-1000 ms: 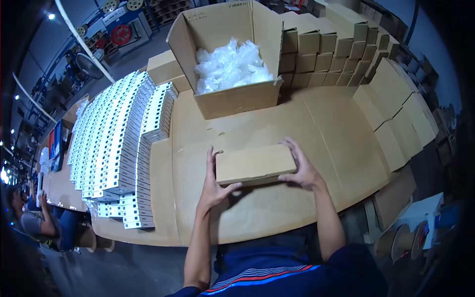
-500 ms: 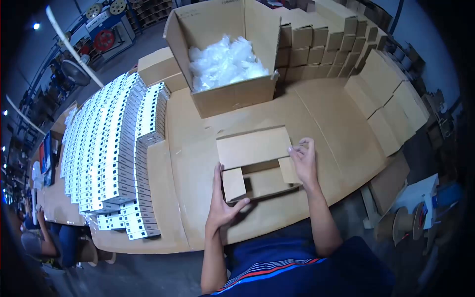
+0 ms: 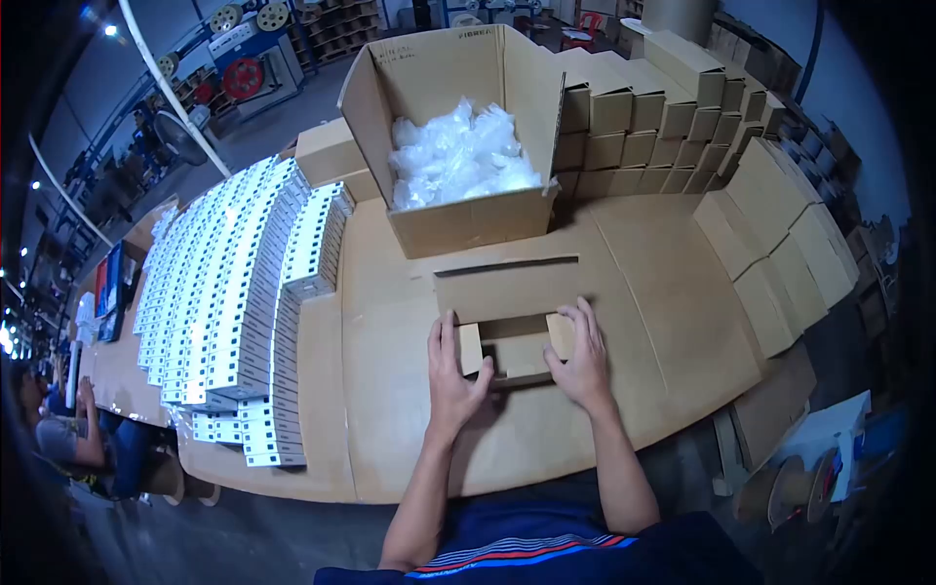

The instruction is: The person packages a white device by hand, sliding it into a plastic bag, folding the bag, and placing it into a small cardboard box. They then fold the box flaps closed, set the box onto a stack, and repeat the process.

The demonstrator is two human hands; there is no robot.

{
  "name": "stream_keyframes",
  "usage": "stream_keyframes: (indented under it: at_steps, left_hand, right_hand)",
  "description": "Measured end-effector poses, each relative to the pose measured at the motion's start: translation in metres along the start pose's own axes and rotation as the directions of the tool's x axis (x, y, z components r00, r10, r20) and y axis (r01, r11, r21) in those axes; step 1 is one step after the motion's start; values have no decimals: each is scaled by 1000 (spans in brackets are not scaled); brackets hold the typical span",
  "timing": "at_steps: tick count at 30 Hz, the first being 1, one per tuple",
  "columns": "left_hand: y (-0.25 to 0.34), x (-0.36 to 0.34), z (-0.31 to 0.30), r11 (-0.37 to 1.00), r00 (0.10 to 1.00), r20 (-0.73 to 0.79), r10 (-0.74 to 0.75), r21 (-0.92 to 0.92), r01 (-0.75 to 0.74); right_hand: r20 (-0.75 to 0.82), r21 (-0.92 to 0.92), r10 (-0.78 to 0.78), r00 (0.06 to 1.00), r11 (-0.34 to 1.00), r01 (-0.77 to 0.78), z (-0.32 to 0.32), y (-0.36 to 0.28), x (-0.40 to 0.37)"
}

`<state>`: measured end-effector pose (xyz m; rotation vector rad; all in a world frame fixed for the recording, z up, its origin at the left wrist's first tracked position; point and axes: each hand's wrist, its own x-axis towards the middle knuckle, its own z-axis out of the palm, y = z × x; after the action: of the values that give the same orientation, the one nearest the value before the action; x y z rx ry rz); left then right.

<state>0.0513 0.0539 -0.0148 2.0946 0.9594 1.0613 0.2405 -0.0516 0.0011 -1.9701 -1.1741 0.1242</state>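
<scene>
Both hands are on the same thing here: the left hand point(image 3: 456, 369) is curled round the left end of a small open brown cardboard box point(image 3: 519, 359), and the right hand point(image 3: 580, 359) has the right end, thumbs on the near side, fingers toward the far corners. So yeah, gripped from both ends, though I can't tell how hard either one is squeezing. The box is on the cardboard-covered tabletop point(image 3: 385, 409), right between them, long axis running left to right across the person's front, so neither hand is really nearer. It's mouth up, long lid flap point(image 3: 507, 291) folded out on the far side, short end flaps point(image 3: 471, 346) leaning in over the opening right beside the hands. Past the lid, well clear of it, there's a big open brown carton point(image 3: 473, 230) with crumpled clear plastic point(image 3: 456, 151) inside. Over left, rows of slim white boxes point(image 3: 210, 292); far right, stacked brown cardboard boxes point(image 3: 614, 151).
</scene>
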Motion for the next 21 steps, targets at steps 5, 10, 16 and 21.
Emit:
stream_keyframes:
  at_steps: [5, 10, 16, 21]
  left_hand:
    - [-33, 75, 35, 999, 996, -86, 20, 48, -16]
    - [-53, 136, 53, 1000, 997, -82, -12, 12, 13]
    - [-57, 140, 47, 998, 993, -118, -27, -61, 20]
    - [-45, 136, 33, 876, 931, -163, -326, -421, 234]
  right_hand:
    - [-10, 57, -58, 998, 997, 58, 31, 29, 89]
    - [5, 78, -76, 997, 994, 75, 49, 38, 156]
    - [32, 174, -140, 990, 976, 132, 50, 47, 166]
    - [-9, 590, 148, 989, 800, -114, 39, 53, 168]
